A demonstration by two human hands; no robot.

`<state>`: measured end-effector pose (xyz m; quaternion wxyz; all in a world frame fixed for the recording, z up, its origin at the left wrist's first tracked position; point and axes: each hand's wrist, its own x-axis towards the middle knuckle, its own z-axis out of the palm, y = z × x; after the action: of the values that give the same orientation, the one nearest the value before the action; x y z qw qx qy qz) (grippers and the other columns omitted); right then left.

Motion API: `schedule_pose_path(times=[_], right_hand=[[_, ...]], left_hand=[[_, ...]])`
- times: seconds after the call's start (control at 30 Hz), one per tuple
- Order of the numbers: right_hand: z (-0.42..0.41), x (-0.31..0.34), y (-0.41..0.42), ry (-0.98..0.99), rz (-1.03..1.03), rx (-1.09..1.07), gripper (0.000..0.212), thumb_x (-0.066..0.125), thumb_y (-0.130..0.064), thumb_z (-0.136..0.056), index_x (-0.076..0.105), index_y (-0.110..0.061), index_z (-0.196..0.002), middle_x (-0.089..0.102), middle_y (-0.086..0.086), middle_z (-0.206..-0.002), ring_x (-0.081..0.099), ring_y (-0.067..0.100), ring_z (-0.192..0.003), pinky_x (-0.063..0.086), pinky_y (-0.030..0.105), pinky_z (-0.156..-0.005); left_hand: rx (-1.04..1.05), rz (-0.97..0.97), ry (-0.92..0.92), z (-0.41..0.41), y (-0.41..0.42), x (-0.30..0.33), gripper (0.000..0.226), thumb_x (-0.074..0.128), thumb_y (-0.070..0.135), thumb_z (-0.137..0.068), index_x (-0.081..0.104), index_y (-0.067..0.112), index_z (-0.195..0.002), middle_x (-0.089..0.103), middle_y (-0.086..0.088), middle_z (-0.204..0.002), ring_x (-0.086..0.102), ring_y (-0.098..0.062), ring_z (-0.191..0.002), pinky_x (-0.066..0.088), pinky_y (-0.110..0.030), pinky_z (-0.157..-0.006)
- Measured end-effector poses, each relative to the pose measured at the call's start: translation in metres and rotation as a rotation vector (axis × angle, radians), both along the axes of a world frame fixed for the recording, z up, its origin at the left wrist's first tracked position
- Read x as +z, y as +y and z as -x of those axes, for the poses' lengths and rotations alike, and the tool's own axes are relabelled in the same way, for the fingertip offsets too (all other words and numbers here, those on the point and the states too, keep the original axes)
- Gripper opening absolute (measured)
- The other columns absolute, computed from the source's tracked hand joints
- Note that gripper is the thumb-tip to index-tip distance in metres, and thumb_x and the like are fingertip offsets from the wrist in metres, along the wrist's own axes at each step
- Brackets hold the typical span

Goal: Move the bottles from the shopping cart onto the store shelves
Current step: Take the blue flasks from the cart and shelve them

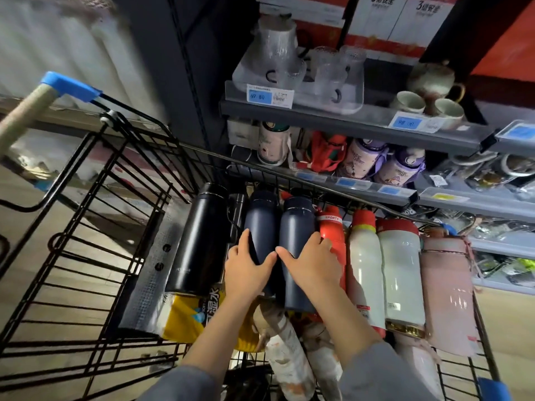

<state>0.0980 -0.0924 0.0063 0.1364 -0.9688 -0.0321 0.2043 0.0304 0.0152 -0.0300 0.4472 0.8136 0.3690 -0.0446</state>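
Observation:
A black wire shopping cart (95, 204) holds a row of bottles lying side by side. From left: a black flask (199, 235), two navy flasks (260, 218) (296, 227), a red sports bottle (333, 230), two white bottles with red caps (363, 264) (401, 264) and a pink bottle (447, 287). My left hand (246, 270) wraps around the left navy flask. My right hand (312, 261) wraps around the right navy flask, fingers touching the red bottle. Both flasks still lie in the cart.
Grey store shelves (347, 117) stand right behind the cart, carrying a glass jug set (289, 62), ceramic cups (428, 91) and, one level down, children's bottles (362, 160). A yellow package (197, 316) and patterned bottles (286, 357) lie under my forearms. The cart's blue-capped handle (66, 85) rises at left.

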Motion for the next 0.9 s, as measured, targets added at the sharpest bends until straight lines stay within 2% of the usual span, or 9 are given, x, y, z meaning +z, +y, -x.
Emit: schedule_pose_path(times=[0.1, 0.27, 0.37, 0.43, 0.6, 0.7, 0.8, 0.9], right_hand=[[-0.002, -0.002, 0.001, 0.008, 0.034, -0.003, 0.095, 0.055, -0.074, -0.077, 0.031, -0.007, -0.139, 0.043, 0.013, -0.135, 0.054, 0.033, -0.114, 0.048, 0.038, -0.083], [-0.005, -0.002, 0.001, 0.023, 0.062, 0.004, 0.096, 0.059, -0.071, -0.076, 0.03, -0.006, -0.14, 0.042, 0.013, -0.137, 0.055, 0.033, -0.113, 0.048, 0.037, -0.081], [-0.007, -0.003, 0.002, 0.023, 0.064, -0.002, 0.092, 0.06, -0.069, -0.078, 0.032, -0.007, -0.139, 0.043, 0.012, -0.135, 0.057, 0.032, -0.112, 0.048, 0.035, -0.078], [-0.008, -0.003, 0.002, 0.02, 0.065, -0.001, 0.089, 0.06, -0.068, -0.078, 0.034, -0.007, -0.138, 0.044, 0.012, -0.134, 0.057, 0.031, -0.11, 0.045, 0.033, -0.074], [-0.007, -0.003, 0.002, 0.019, 0.069, -0.007, 0.087, 0.06, -0.067, -0.078, 0.036, -0.007, -0.136, 0.045, 0.011, -0.132, 0.058, 0.031, -0.109, 0.046, 0.034, -0.075], [-0.006, -0.003, 0.0, 0.019, 0.059, -0.013, 0.085, 0.061, -0.067, -0.077, 0.038, -0.007, -0.134, 0.046, 0.012, -0.131, 0.058, 0.032, -0.108, 0.048, 0.036, -0.079], [-0.006, -0.003, 0.0, 0.012, 0.065, -0.004, 0.084, 0.059, -0.068, -0.078, 0.039, -0.008, -0.134, 0.046, 0.012, -0.132, 0.058, 0.031, -0.108, 0.046, 0.034, -0.076], [-0.005, -0.004, 0.002, 0.006, 0.08, 0.005, 0.082, 0.06, -0.065, -0.08, 0.038, -0.008, -0.134, 0.045, 0.012, -0.132, 0.058, 0.032, -0.108, 0.042, 0.032, -0.072]], left_hand=[[0.045, 0.04, -0.033, -0.001, 0.002, 0.003, 0.077, 0.063, 0.05, -0.087, 0.024, 0.03, -0.15, 0.04, -0.006, -0.145, 0.048, -0.025, -0.126, 0.043, -0.038, -0.096], [0.118, 0.128, -0.016, 0.0, 0.01, 0.003, 0.09, 0.077, 0.047, -0.076, 0.031, 0.018, -0.148, 0.045, -0.005, -0.138, 0.054, -0.024, -0.117, 0.049, -0.04, -0.094], [0.103, 0.154, 0.006, -0.003, 0.012, 0.008, 0.086, 0.079, 0.044, -0.075, 0.037, 0.015, -0.144, 0.057, -0.003, -0.118, 0.059, -0.023, -0.102, 0.052, -0.037, -0.086], [0.1, 0.17, 0.014, -0.004, 0.012, 0.009, 0.085, 0.079, 0.044, -0.075, 0.037, 0.016, -0.142, 0.055, 0.002, -0.107, 0.06, -0.022, -0.096, 0.054, -0.037, -0.084], [0.117, 0.17, 0.025, -0.001, 0.011, 0.007, 0.092, 0.079, 0.047, -0.072, 0.031, 0.021, -0.146, 0.057, -0.003, -0.126, 0.061, -0.025, -0.106, 0.052, -0.041, -0.091], [0.187, 0.235, -0.045, 0.006, 0.005, 0.006, 0.092, 0.084, 0.039, -0.068, 0.034, 0.021, -0.143, 0.057, -0.004, -0.126, 0.061, -0.023, -0.102, 0.054, -0.043, -0.089], [0.251, 0.28, -0.097, 0.019, 0.002, 0.011, 0.089, 0.085, 0.033, -0.068, 0.037, 0.021, -0.142, 0.057, -0.005, -0.125, 0.059, -0.021, -0.099, 0.054, -0.042, -0.087], [0.276, 0.285, -0.195, 0.044, 0.006, 0.025, 0.095, 0.086, 0.027, -0.068, 0.034, 0.021, -0.147, 0.051, 0.001, -0.131, 0.053, -0.017, -0.108, 0.051, -0.038, -0.091]])
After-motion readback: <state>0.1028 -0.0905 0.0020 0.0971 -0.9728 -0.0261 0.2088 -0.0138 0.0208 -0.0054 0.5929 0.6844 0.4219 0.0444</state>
